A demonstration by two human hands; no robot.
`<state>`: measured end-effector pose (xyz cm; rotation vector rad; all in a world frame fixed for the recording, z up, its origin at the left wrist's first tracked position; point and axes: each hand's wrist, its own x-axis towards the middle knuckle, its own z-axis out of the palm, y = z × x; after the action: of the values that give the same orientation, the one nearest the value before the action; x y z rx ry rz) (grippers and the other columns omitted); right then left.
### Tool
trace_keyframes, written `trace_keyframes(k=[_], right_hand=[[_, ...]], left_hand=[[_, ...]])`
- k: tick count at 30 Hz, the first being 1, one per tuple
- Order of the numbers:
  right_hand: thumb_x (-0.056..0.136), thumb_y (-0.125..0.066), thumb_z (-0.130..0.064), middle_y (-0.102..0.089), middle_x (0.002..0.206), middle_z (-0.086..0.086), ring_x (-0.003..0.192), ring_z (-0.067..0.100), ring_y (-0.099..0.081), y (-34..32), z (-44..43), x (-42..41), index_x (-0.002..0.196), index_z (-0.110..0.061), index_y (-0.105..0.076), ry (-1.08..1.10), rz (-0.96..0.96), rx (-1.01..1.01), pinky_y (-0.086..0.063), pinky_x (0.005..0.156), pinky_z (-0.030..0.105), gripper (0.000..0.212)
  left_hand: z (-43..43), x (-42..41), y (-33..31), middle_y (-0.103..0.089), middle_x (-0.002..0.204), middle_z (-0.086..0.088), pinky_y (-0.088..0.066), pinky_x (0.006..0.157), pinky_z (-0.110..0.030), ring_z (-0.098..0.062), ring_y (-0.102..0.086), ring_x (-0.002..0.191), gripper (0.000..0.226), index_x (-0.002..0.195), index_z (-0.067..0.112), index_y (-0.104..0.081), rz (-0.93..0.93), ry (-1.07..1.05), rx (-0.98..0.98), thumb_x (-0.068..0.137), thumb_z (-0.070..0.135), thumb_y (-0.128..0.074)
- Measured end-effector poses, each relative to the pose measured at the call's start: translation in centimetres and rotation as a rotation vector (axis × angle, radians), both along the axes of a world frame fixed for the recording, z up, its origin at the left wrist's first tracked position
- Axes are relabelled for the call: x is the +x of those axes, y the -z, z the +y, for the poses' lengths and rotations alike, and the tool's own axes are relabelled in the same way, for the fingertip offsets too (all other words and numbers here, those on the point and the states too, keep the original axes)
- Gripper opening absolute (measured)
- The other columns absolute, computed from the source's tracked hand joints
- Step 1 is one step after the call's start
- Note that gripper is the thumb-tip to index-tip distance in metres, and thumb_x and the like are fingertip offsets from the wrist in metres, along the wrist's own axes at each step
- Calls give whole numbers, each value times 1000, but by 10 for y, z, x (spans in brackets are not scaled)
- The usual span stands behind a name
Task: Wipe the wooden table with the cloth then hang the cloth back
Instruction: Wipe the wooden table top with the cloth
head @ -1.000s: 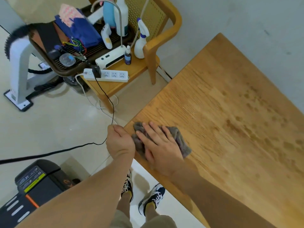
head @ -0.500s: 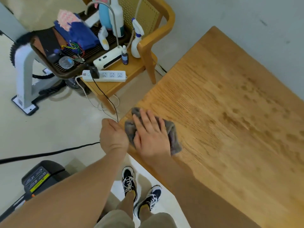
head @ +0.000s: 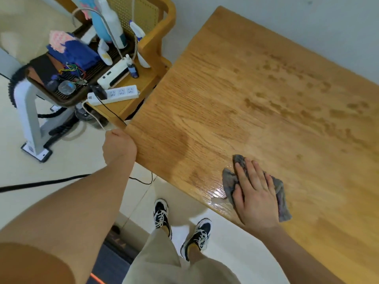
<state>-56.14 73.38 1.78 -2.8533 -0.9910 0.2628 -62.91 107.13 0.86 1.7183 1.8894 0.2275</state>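
A grey cloth (head: 280,193) lies crumpled on the wooden table (head: 235,95) close to its near edge. My right hand (head: 254,193) presses flat on top of the cloth, fingers spread and pointing away from me. My left hand (head: 119,146) is closed around the table's near left corner. A wet, shiny streak shows on the wood just left of the cloth. Darker damp blotches dot the far right part of the tabletop.
A wooden chair (head: 155,37) left of the table carries a power strip (head: 114,96), spray bottles (head: 139,46) and a dark tray of clutter (head: 61,78). A black cable (head: 41,183) crosses the floor. A grey machine stand (head: 28,115) is at left. My shoes (head: 180,226) are below the table edge.
My right hand has slid the cloth to the right along the near edge, away from the corner. My left hand stayed at the corner. The view shifted right.
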Motion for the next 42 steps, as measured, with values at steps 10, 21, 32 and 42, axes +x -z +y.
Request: trace_keyframes(k=[10,21,32,42], right_hand=[[95,-39,-36,-35,156,3,145,23,-27,5,166,-53,145,-20,-43,-148,19,42,-18,116,49,53],[99,-32,-32,-34,156,1,147,21,-24,4,226,55,146,-23,-43,57,1,135,-19,119,43,48],[99,-24,-33,-20,161,8,149,26,-13,9,169,102,153,-17,-27,959,-88,72,-12,120,49,56],[99,-31,-31,-31,157,6,147,23,-22,1,81,90,146,-18,-42,312,-50,76,-26,115,51,50]], left_hand=[[5,-4,2,-62,109,-19,-38,74,-39,-38,-56,98,37,106,6,-53,-53,54,-46,101,26,-23],[73,97,-21,-57,86,-3,-38,65,-33,-21,-54,79,35,95,15,-57,-189,886,-22,101,35,-28],[48,158,-2,-59,103,-16,-35,60,-37,-35,-57,85,37,118,5,-47,-119,943,154,101,34,-29],[44,163,-5,-59,92,-17,-35,58,-39,-31,-51,72,34,108,6,-46,-42,949,195,100,32,-26]])
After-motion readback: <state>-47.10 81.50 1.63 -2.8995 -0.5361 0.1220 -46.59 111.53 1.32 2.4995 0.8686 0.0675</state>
